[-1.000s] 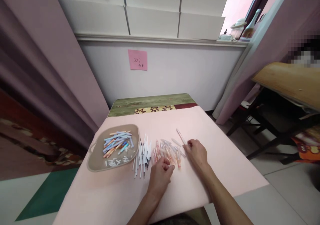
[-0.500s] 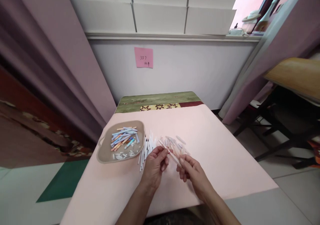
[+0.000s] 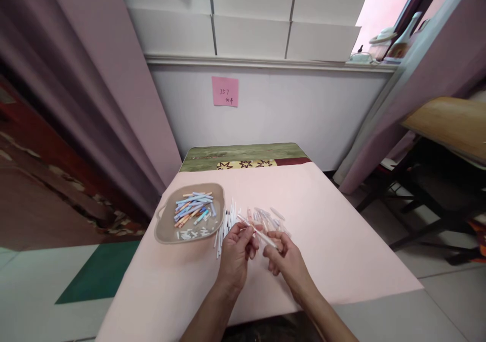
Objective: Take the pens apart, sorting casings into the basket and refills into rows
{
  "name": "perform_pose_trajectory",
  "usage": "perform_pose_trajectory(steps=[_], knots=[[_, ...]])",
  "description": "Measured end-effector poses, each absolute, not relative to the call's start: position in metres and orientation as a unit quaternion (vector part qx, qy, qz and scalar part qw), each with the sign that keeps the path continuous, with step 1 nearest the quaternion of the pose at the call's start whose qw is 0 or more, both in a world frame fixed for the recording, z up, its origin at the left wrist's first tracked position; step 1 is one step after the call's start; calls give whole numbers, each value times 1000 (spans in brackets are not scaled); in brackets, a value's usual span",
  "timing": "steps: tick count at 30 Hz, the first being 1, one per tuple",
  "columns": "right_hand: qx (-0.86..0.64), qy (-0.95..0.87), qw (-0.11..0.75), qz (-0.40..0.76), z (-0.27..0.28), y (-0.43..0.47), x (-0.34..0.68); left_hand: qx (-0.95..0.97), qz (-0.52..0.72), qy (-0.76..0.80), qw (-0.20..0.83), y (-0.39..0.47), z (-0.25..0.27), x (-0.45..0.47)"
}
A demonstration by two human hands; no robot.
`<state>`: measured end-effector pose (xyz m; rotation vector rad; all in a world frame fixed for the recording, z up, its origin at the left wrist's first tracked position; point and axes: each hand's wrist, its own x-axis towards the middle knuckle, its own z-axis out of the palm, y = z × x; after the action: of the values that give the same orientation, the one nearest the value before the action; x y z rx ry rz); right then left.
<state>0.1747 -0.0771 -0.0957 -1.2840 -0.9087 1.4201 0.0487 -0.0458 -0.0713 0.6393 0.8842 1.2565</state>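
A slim whitish pen (image 3: 266,238) with a reddish part near its middle slants between my two hands above the table. Its upper-left part is pinched between the thumb and fingers of my left hand (image 3: 236,253). My right hand (image 3: 286,260) has its thumb and fingers closed around the lower-right end. Just beyond my fingers lies a loose pile of clear, pale pen barrels (image 3: 273,219). Thin white refills (image 3: 221,233), some with dark tips, lie left of my left hand, partly hidden by it.
A beige tray (image 3: 163,228) at the left holds blue and orange pen parts (image 3: 193,206) and small white pieces (image 3: 192,233). Pale pink cloth (image 3: 341,261) covers most of the table. A pink note (image 3: 225,91) is stuck on the wall behind. A dark chair (image 3: 425,180) stands to the right.
The view has shifted slightly, so everything sits a little further right and lower at the wall. My right fingers have shifted on the pen's end; my left hand keeps its pinch.
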Motion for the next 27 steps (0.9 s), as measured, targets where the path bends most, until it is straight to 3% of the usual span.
perform_pose_trajectory(steps=[3,8,12,16,21,25,27], knots=[[-522,-345,464,627,-98,-77,173,290,559,390,672,-46,-70,46],[-490,-367,535,582,-96,-76,171,290,570,401,656,-44,-71,41],[-507,-358,487,615,-95,-75,169,291,567,400,659,-44,-73,40],[-494,-369,528,584,-95,-73,167,296,573,399,652,-42,-75,39],[-501,-333,454,657,-98,-71,165,294,572,405,650,-40,-76,38],[-485,-348,524,608,-101,-71,164,278,581,409,646,-38,-77,37],[-489,-331,510,626,-101,-72,164,279,580,407,648,-38,-77,36]])
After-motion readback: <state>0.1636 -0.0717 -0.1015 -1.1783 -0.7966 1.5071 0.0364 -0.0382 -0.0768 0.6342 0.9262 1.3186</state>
